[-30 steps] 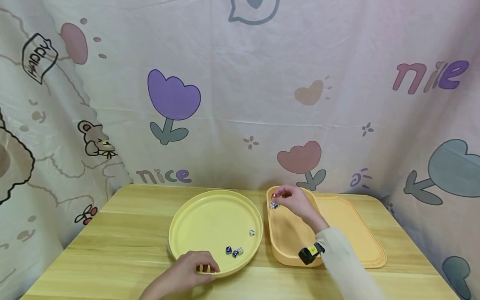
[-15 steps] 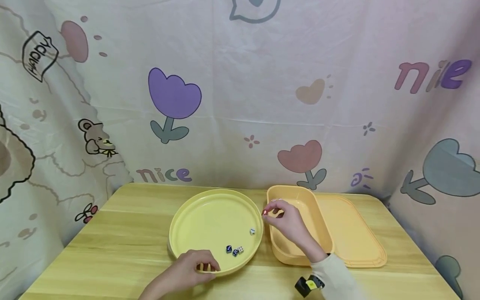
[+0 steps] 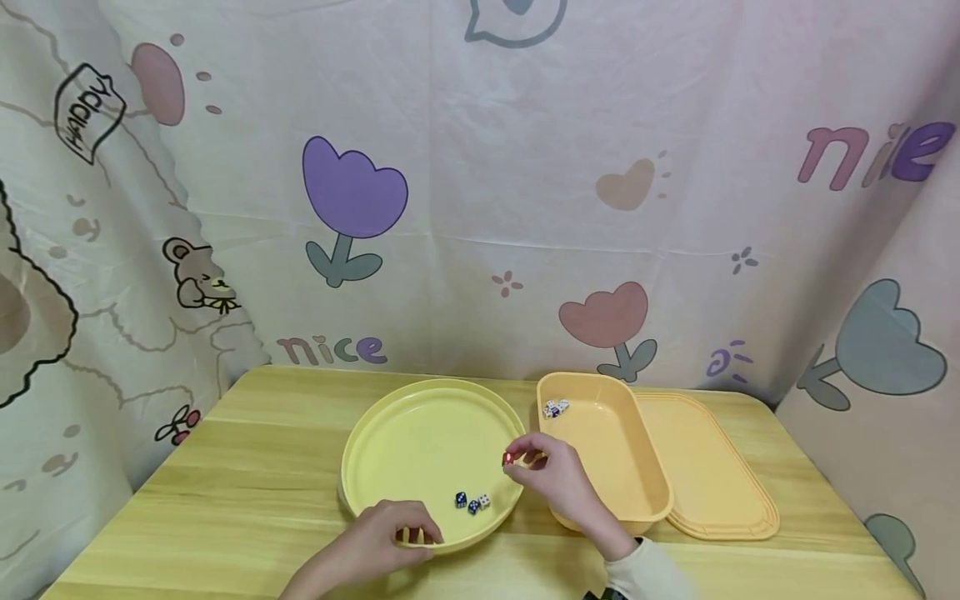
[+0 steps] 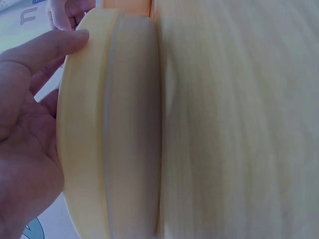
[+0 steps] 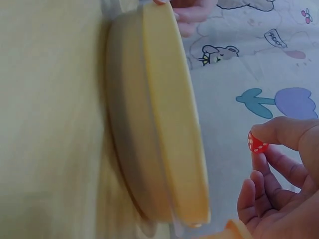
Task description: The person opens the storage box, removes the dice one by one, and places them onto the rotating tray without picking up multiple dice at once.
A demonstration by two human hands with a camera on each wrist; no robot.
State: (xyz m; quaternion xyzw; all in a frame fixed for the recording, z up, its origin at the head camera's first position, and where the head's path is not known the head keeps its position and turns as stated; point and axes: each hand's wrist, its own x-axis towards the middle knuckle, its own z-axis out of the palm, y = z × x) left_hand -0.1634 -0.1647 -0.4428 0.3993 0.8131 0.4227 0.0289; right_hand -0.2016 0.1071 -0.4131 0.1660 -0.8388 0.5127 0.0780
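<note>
The red die (image 3: 507, 458) is pinched between the thumb and fingertips of the right hand (image 3: 551, 475) and is held above the right inner edge of the round yellow plate (image 3: 390, 417), clear of the plate floor. The right wrist view confirms this grasp: the red die (image 5: 257, 143) sits between the thumb tip and the fingers, with the plate rim (image 5: 172, 114) just beside it. The left hand (image 3: 378, 542) grips the near rim of the plate, with the fingers curled over the edge; in the left wrist view the thumb lies on top of the rim (image 4: 84, 129) and the palm lies against the outer wall. Three dice (image 3: 472, 502), two dark blue and one white, lie together on the plate floor near the front right. To the right of the plate, and just beside it, stands a rectangular orange bin (image 3: 637, 492); a small cluster of dice (image 3: 555, 407) lies in its far left corner. A flat orange lid (image 3: 720, 475) lies on the wooden table (image 3: 225, 500) against the right side of the bin. A printed cloth (image 3: 480, 167) with tulips and lettering forms the backdrop.
</note>
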